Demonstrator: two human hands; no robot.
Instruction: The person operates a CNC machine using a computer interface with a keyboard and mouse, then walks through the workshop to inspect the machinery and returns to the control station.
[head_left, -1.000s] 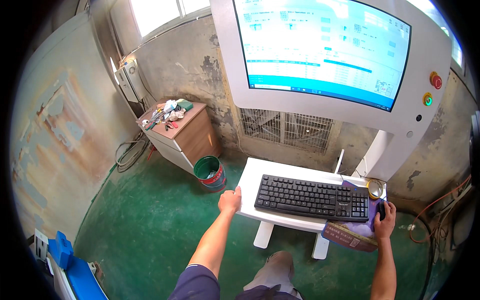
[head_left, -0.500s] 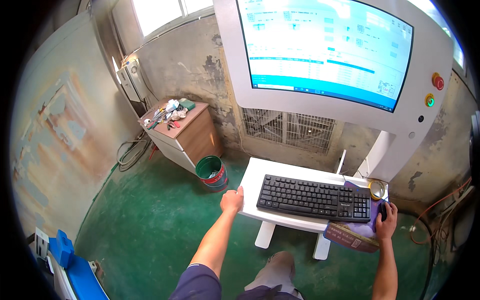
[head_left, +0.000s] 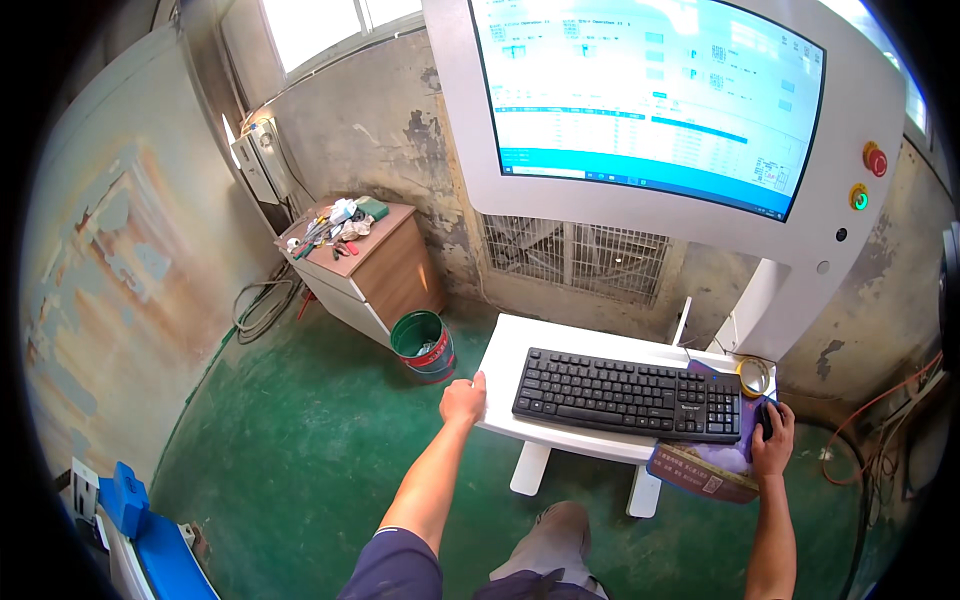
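My left hand [head_left: 463, 400] is closed on the left edge of a white shelf [head_left: 508, 350], its thumb lying on top. On that shelf lies a black keyboard [head_left: 625, 395], which neither hand touches. At the shelf's right end my right hand [head_left: 773, 442] is wrapped over a black computer mouse [head_left: 765, 420], partly hidden by the fingers. Under the mouse is a purple mouse pad [head_left: 728, 458] whose front edge hangs over the shelf. Above the shelf a large monitor [head_left: 650, 100] is lit, showing a page of drawings and tables.
A roll of yellow tape [head_left: 753, 376] sits behind the mouse. Red [head_left: 875, 160] and green-lit [head_left: 860, 200] buttons are on the white machine panel. Left of the shelf stand a green bucket [head_left: 425, 345] and a wooden cabinet [head_left: 395, 265] topped with tools. Cables [head_left: 885, 430] hang at far right.
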